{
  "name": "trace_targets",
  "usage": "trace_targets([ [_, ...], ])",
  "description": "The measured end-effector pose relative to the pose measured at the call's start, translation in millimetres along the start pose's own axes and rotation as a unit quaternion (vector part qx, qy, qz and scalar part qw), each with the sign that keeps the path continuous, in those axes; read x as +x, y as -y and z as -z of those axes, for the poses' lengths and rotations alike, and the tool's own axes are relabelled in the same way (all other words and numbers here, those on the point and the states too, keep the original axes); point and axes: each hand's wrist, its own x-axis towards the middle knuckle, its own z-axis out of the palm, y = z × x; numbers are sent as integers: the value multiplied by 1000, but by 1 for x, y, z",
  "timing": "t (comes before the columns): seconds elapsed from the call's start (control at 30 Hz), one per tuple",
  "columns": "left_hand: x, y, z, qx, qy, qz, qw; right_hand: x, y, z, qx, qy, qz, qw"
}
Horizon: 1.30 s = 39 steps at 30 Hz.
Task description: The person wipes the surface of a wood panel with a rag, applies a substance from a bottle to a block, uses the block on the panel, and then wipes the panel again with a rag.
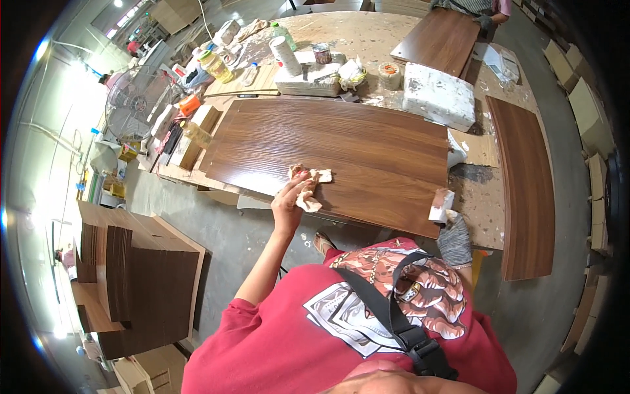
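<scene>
A large dark wood-grain board (354, 144) lies flat on the worktable in front of me. My bare left hand (287, 202) is closed on a crumpled beige cloth (321, 176), pressed against the board's near edge left of the middle. At the board's near right corner, my right hand (454, 241) wears a grey knitted glove. Its fingers are closed at the lower end of a small white block with a brownish face (441, 205). The glove hides part of the grip.
Another brown panel (525, 190) stands at the table's right side. Beyond the board are a white wrapped block (438, 95), a jar (389, 75) and bottles (215, 65). A co-worker's gloved hand (484, 23) touches a far board (440, 41). Stacked cardboard (154, 282) and a fan (136, 103) stand left.
</scene>
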Motion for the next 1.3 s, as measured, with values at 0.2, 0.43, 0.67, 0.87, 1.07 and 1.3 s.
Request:
trace_targets([
  [0.2, 18, -39, -29, -3, 33, -13, 999, 34, 48, 4, -73, 27, 119, 990],
  [0.43, 40, -77, -43, 28, 154, -4, 988, 57, 96, 0, -103, -23, 137, 985],
  [0.67, 92, -74, -41, -36, 304, -26, 951, 37, 139, 3, 0, -105, 136, 985],
  [0.87, 158, -80, -78, -6, 393, -141, 908, 11, 156, 15, -18, -75, 249, 965],
  [1.07, 157, -12, -87, 10, 373, -268, 888, -13, 67, -47, 61, -191, 281, 938],
  [1.3, 163, -2, -86, -1, 382, -270, 884, -63, -39, -99, -170, -275, 538, 778],
])
